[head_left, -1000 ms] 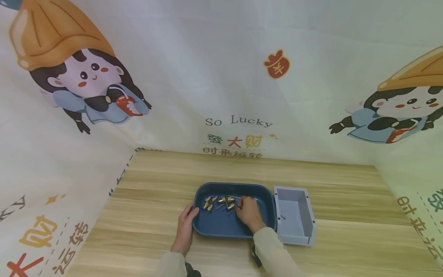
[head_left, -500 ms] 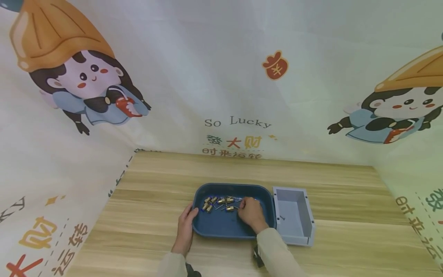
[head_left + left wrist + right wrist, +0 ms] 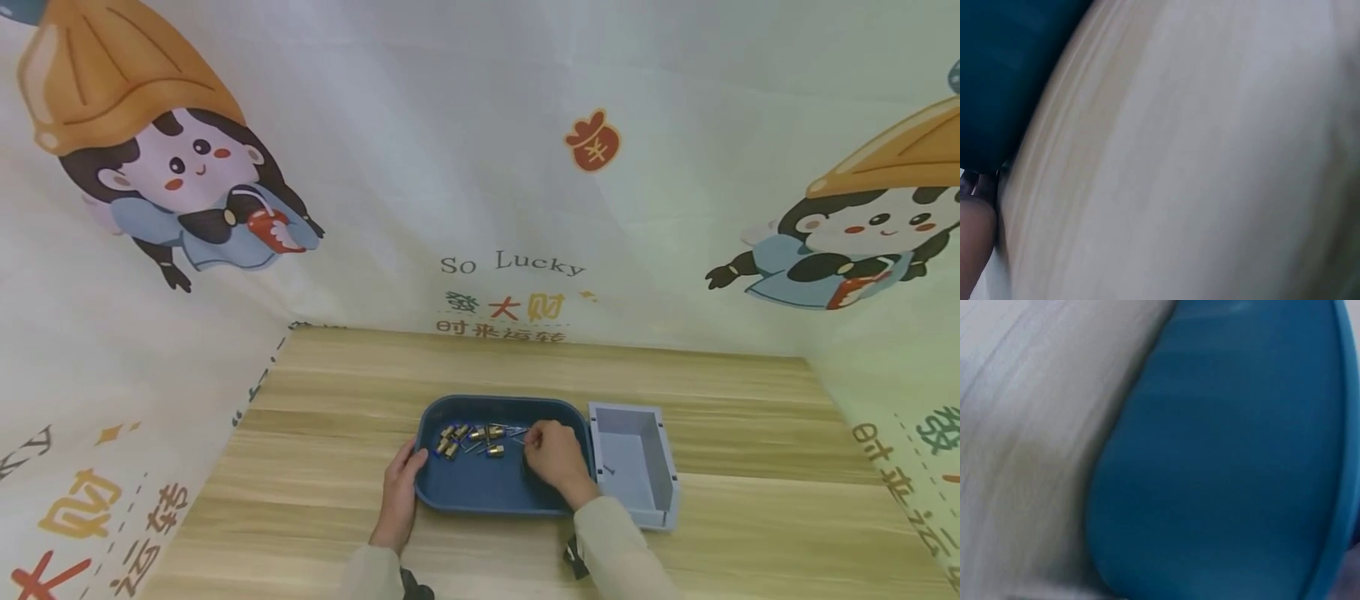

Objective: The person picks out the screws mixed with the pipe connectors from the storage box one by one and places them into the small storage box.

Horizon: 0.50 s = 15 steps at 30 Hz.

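Observation:
In the head view, a dark blue tray point(image 3: 480, 497) holds several brass fittings point(image 3: 495, 451) with blue ends and several thin screws point(image 3: 472, 447), gathered toward its left and back. My left hand point(image 3: 401, 492) grips the tray's left rim, the thumb over the edge. My right hand point(image 3: 557, 457) is over the tray's right half, thumb and fingertips pinched together. A thin screw point(image 3: 519, 441) shows at those fingertips; the hand hides most of the pinch. The right wrist view has only the tray's outer wall point(image 3: 1222, 450). Part of the left hand point(image 3: 975, 237) appears beneath the tray in the left wrist view.
A grey open-front box point(image 3: 633, 454) stands against the tray's right side, with a single screw point(image 3: 609, 470) lying in it. Both are on a wood-grain table point(image 3: 337, 392), enclosed by a printed cloth point(image 3: 390, 167) at the back and sides.
My right hand has moved a little to the right, away from the nearest brass fitting, with the thin screw at its fingertips. The left hand keeps its grip on the tray.

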{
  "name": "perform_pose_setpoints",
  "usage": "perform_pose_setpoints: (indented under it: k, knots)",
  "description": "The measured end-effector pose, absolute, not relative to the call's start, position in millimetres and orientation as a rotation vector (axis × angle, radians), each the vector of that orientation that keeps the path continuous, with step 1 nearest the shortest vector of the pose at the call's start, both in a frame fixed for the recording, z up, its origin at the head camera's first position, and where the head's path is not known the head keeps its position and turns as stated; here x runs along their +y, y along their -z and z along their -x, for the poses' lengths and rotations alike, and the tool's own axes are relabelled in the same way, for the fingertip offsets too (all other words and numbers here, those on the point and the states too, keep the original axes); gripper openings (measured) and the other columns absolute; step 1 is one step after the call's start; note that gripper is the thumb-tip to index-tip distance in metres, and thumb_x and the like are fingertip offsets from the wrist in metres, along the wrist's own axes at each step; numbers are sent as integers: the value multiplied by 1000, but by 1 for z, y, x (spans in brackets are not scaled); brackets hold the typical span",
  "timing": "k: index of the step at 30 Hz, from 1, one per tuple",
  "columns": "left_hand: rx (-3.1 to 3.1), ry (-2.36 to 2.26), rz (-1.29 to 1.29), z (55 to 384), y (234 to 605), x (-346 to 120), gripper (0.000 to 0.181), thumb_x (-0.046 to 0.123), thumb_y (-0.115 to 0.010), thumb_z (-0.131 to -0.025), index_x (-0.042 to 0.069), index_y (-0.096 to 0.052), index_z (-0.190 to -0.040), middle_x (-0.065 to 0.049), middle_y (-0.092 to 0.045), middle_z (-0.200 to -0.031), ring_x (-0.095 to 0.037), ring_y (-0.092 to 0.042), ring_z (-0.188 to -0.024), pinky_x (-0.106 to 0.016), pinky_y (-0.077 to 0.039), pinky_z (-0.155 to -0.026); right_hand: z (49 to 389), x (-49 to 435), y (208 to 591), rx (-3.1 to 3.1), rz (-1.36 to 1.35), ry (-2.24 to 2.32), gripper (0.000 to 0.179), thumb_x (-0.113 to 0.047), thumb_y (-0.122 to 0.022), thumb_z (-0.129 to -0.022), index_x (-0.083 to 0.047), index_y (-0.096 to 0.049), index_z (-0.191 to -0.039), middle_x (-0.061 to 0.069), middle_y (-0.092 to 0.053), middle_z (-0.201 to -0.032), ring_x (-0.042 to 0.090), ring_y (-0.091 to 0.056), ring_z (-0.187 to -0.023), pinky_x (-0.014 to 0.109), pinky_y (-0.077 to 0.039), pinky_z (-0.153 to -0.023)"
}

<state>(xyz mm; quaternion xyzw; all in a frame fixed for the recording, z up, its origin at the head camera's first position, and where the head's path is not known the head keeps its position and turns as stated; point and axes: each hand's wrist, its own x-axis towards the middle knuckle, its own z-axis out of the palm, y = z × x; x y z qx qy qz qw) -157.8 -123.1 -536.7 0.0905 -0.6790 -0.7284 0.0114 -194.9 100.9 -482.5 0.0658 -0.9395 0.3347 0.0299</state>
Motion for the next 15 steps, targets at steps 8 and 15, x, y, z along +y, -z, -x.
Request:
perform_pose_setpoints:
  k: [8,15]
  knots:
    - [-2112,2277,-283,158,538,-124,49,17,-41,-100,-8,-35,-141,-26,-35,-148,-38,-27,-141,-47,-20,-117,190,109,474,-2881,-232,-1070,4,-2,-63,-78,-2,-66,-75,2,-61,-65,11,-50,-57,25,-43,-53]
    - [-2141,2253,-276,159,537,-126,49,19,-41,-101,-7,-35,-142,-25,-35,-148,-38,-28,-141,-48,-21,-117,186,115,471,-2860,-290,-1020,4,-2,-61,-76,-3,-65,-74,1,-60,-64,9,-49,-58,24,-43,-54]
